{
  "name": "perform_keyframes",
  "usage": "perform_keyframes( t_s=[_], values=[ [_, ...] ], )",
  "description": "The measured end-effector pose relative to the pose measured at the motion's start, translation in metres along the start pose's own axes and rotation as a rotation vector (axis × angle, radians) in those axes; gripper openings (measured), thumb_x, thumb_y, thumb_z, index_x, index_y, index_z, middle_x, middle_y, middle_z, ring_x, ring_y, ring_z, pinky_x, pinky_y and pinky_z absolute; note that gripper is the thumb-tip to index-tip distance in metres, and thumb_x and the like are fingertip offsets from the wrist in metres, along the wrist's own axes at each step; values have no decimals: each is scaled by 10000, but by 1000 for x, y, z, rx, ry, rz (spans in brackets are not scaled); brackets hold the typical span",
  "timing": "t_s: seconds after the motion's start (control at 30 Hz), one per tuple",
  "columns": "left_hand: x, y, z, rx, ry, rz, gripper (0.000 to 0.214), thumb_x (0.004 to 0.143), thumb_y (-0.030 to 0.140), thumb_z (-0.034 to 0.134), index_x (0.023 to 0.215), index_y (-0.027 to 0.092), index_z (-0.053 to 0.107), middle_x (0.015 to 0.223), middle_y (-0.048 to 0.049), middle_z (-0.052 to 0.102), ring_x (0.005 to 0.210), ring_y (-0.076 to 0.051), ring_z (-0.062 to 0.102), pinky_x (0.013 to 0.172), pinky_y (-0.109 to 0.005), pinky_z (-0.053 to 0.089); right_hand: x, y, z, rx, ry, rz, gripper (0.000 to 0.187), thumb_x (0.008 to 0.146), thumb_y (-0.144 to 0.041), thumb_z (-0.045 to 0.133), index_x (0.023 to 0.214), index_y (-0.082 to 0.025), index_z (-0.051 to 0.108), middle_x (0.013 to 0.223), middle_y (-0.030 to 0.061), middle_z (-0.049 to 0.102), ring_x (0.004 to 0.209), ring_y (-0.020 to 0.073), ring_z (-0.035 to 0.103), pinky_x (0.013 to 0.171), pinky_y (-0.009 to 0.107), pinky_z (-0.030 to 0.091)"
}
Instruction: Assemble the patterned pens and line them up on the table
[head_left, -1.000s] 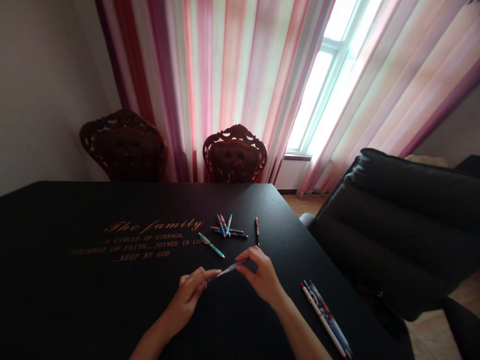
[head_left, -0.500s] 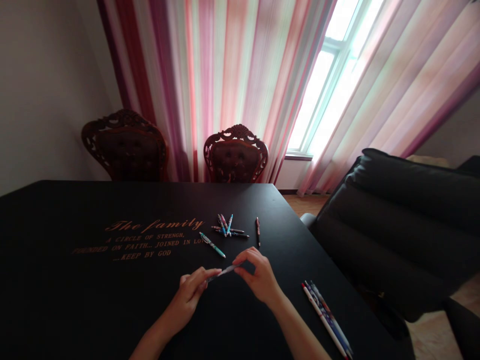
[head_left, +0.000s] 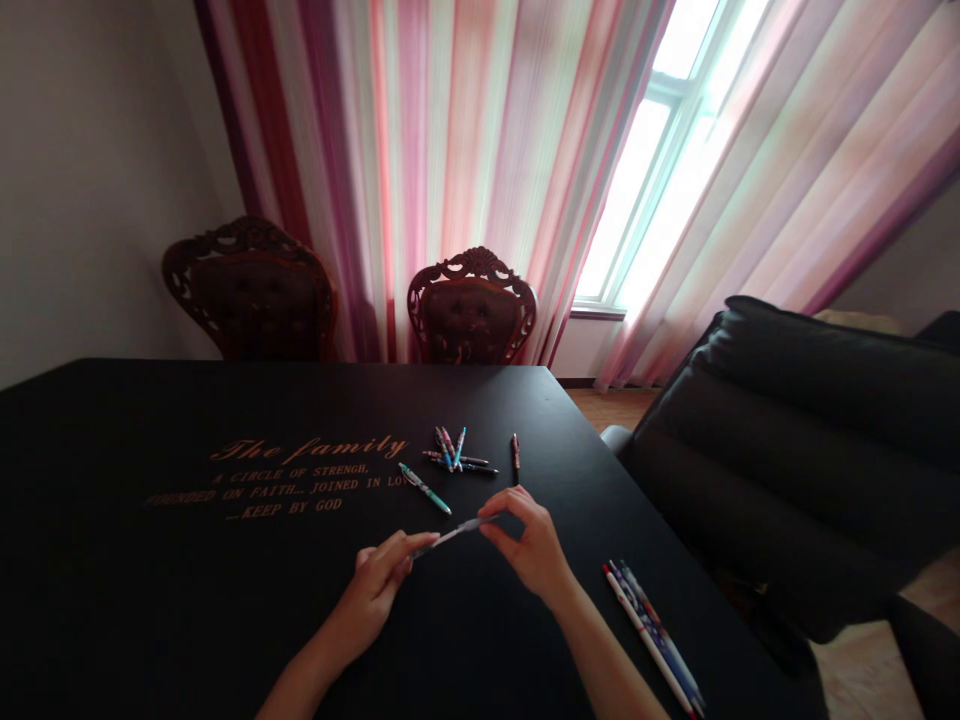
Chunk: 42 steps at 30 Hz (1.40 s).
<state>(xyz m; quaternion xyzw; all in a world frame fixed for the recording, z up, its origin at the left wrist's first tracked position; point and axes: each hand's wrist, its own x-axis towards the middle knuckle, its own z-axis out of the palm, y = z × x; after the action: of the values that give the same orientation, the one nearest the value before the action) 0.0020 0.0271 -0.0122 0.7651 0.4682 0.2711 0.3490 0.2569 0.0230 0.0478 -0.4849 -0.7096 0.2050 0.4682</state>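
Both hands hold one thin pale pen just above the black table. My left hand pinches its near end with thumb and fingers. My right hand pinches its far end. Beyond the hands a teal pen lies alone, a small heap of several coloured pens sits further back, and a dark red pen lies to the right of the heap.
A row of several pens lies near the table's right edge. Gold lettering is printed on the tabletop. Two carved wooden chairs stand behind the table, a dark padded chair to the right, striped curtains beyond.
My right hand has lifted slightly and moved a little right, so the pen is stretched out longer between the two hands. The left hand has barely moved.
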Motion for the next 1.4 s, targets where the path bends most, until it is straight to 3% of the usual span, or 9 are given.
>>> perform_keyframes(
  t_s=[0.47,0.6,0.8,0.97,1.03,1.1,1.13,1.27,1.4],
  values=[
    [-2,9,0,-53,-57,-30,381,972,348,380,1325,402,514,1084,1,640,971,-217,530,958,-408,398,-5,-6,18,-2,-85,19,130,762,-141,753,839,-234,706,822,-6,715,802,185,634,805,335,464],
    [-2,11,0,-73,-33,-49,315,958,358,408,1205,320,600,1018,-15,657,987,-231,544,942,-402,414,-7,-4,22,-11,-83,72,111,768,-158,752,839,-238,723,819,-3,715,803,182,638,770,310,469],
    [1,11,1,-48,10,55,252,933,334,471,1103,301,654,1017,-15,689,936,-226,582,894,-385,401,-12,4,28,-61,-57,165,36,779,-241,750,796,-218,728,789,5,694,747,160,621,694,258,452],
    [3,8,2,-40,2,116,232,921,308,513,1080,324,680,1033,-11,704,974,-232,609,890,-379,353,-21,10,36,-178,-136,154,532,963,-348,500,456,-197,557,460,-16,539,548,124,530,721,279,406],
    [3,6,2,-40,18,113,229,917,306,526,1080,333,684,1041,-7,706,997,-236,613,893,-375,340,-25,11,36,-116,-141,163,415,958,-343,500,589,-197,623,544,-14,586,580,126,543,679,259,407],
    [4,5,2,-46,27,108,230,914,309,536,1086,342,685,1042,-5,706,1004,-236,616,896,-371,333,-28,11,35,-48,-131,166,180,894,-343,598,816,-195,666,715,0,643,657,136,567,620,235,402],
    [4,5,2,-50,26,106,230,912,312,541,1087,345,686,1038,-3,707,999,-235,618,896,-369,331,-28,10,34,-41,-135,163,150,866,-342,635,855,-194,663,758,5,646,677,139,568,612,231,400],
    [4,5,2,-61,10,107,223,912,320,544,1067,347,702,980,-4,715,945,-229,634,881,-364,333,-29,11,31,-92,-195,156,327,921,-332,555,634,-188,613,575,-20,562,612,130,537,648,248,397],
    [4,5,4,-54,19,121,216,903,325,561,1061,346,708,990,-5,715,944,-227,632,866,-352,341,-28,11,32,-44,-197,152,125,859,-310,647,806,-198,669,711,-11,632,673,137,566,640,238,405]
  ],
)
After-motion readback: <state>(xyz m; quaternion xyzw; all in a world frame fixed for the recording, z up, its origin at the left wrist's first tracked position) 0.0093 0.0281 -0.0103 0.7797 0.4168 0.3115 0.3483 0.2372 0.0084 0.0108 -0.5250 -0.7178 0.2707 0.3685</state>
